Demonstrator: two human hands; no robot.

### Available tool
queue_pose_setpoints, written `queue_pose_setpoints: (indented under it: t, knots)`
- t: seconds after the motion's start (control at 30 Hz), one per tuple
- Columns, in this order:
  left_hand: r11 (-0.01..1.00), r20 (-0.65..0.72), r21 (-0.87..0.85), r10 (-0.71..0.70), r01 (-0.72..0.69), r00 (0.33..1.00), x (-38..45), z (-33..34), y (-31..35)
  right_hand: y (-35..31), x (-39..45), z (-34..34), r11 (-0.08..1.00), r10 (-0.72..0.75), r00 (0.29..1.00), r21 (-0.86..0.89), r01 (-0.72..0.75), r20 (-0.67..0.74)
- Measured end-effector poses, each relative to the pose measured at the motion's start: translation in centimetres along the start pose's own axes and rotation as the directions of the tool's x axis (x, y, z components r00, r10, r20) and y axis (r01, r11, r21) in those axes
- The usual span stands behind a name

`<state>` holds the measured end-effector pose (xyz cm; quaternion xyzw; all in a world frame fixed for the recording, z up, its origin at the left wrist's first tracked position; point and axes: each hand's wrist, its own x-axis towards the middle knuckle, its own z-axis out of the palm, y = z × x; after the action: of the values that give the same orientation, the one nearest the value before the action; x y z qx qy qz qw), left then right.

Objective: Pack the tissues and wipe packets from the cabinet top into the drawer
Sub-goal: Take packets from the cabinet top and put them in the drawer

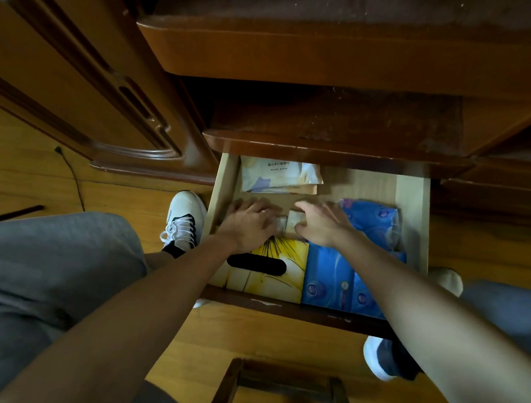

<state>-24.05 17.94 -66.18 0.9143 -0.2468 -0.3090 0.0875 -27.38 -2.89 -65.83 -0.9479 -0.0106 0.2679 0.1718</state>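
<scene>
The drawer (413,219) stands pulled out below the cabinet top (327,123). Inside lie a white wipe packet (279,175) at the back left, a yellow tissue box (283,276) at the front left, a blue tissue pack (330,286) at the front right and another blue pack (374,218) behind it. My left hand (250,220) and my right hand (323,223) rest side by side in the middle of the drawer, fingers spread over small pale tissue packets (294,219). Whether either hand grips a packet is hidden.
A wooden wardrobe door (77,75) stands at the left. A dark wooden stool (278,390) sits below the drawer front. My white shoes (183,220) flank the drawer on the wood floor. A black cable (72,176) trails at the left.
</scene>
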Motion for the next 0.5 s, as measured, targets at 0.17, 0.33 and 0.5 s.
queue_pose_setpoints:
  t: [0.17,0.33,0.5]
  knots:
    - [0.987,-0.249,-0.156,-0.076,0.037,0.966,-3.0,-4.0,0.3,-0.9,-2.5,-3.0,0.996,0.027,0.998,0.089,-0.022,-0.060]
    - [0.998,-0.437,-0.056,-0.004,-0.023,0.899,-7.8,-11.0,2.5,-2.5,-7.8,-10.5,0.975,-0.005,0.980,0.217,0.049,-0.199]
    - [0.967,-0.795,0.141,0.238,-0.213,0.558,-14.8,-19.9,7.2,-5.5,-16.3,-20.6,0.941,-0.207,0.732,0.074,0.331,-0.650]
